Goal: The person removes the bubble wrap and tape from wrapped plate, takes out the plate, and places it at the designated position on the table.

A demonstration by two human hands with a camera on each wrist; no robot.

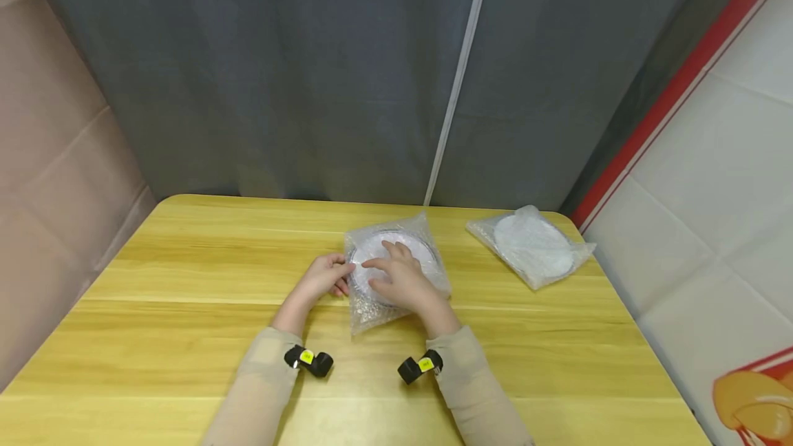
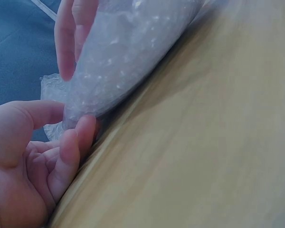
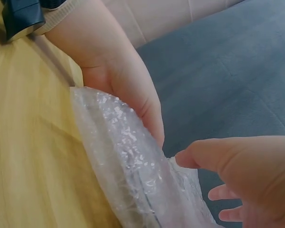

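Observation:
A flat round white disc in a clear bubble-wrap pouch (image 1: 384, 319) lies near the middle of the wooden table. My left hand (image 1: 325, 275) pinches the pouch's left edge; in the left wrist view its thumb is on top and fingertips (image 2: 87, 129) are underneath. Over the disc's face, my right hand (image 1: 405, 281) is held with its fingers spread and relaxed. In the right wrist view, that hand (image 3: 251, 171) appears beside the bubble wrap (image 3: 128, 142); whether its fingertips touch it I cannot tell.
Toward the table's back right corner lies a second bubble-wrapped white disc (image 1: 533, 246). A dark grey curtain (image 1: 279, 88) hangs behind the wooden table (image 1: 204, 260). A white panel with a red stripe (image 1: 700, 157) stands along the right side.

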